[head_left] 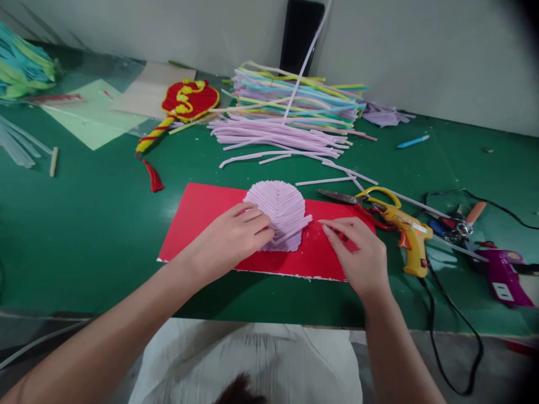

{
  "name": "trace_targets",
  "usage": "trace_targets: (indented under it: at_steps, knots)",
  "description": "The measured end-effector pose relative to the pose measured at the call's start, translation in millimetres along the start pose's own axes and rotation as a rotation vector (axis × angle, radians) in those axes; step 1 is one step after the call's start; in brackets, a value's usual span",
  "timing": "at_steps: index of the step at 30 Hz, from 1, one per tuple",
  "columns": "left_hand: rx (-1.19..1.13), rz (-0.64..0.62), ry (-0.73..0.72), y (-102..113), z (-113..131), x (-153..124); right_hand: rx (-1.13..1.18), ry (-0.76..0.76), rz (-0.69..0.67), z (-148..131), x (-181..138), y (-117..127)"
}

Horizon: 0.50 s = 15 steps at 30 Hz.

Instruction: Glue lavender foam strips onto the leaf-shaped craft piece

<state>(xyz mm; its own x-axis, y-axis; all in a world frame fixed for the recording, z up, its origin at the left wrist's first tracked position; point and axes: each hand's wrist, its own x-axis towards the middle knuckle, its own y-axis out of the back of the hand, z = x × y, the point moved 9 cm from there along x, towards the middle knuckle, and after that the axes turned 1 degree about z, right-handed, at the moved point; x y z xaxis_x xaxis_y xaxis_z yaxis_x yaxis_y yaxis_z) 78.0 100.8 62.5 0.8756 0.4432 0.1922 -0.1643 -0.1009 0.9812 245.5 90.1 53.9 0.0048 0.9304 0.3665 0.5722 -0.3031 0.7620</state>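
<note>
A round fan shape made of lilac strips lies on a red board on the green table. My left hand rests on the shape's left lower side, fingers flat and pressing the strips down. My right hand lies on the red board just right of the shape, fingers extended toward a loose strip end that sticks out of it. Neither hand grips anything.
A pile of lilac and coloured strips lies behind the board. Scissors, a yellow glue gun with a black cord, and a purple glue gun sit at the right. A red and yellow fan lies back left.
</note>
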Motion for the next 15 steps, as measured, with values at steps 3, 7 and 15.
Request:
trace_targets:
  at_steps: [3,7,15]
  knots:
    - [-0.007,0.053,0.109,6.6,-3.0,-8.5,-0.052,0.065,0.030,-11.2,-7.5,0.0]
    - [-0.053,0.162,0.269,9.8,-0.4,-22.9,-0.069,0.163,0.009,-27.6,-21.2,-7.9]
    - [-0.161,0.192,0.478,-9.1,2.4,-25.0,-0.113,0.239,-0.127,-47.6,-33.4,-34.9]
